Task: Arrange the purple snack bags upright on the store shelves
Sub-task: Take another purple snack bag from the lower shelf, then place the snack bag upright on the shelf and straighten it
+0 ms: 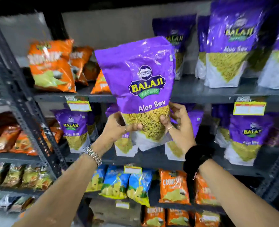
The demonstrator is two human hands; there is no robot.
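A purple Balaji Aloo Sev bag (140, 82) is held upright in the air in front of the grey metal shelves. My left hand (117, 128) grips its lower left side and my right hand (178, 125) grips its lower right side. More purple bags stand upright on the upper shelf at the right (230, 45). Others stand on the middle shelf at the left (75, 128) and at the right (248, 136). Further purple bags are partly hidden behind the held bag and my hands.
Orange snack bags (51, 66) lean on the upper shelf at the left. Blue bags (117, 182) and orange bags (173, 187) fill the lower shelf. A slotted grey upright (29, 115) divides the racks. Yellow price tags (249, 108) hang on the shelf edges.
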